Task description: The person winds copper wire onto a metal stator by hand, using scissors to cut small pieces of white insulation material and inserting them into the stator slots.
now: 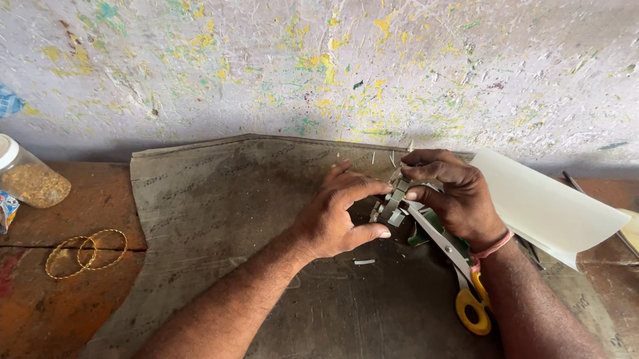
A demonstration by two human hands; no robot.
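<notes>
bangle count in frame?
2: both gold bangles lie overlapping on the orange-brown surface, one left, the other right, away from both hands. None hidden that I see.

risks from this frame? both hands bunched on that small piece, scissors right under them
Scissors lie under the right hand and wrist; a shift could catch the blades. The small grey piece is pinched between fingertips of both hands, left hand close by, so it could slip. Loose cuttings on the mat may scatter or get lost.
</notes>
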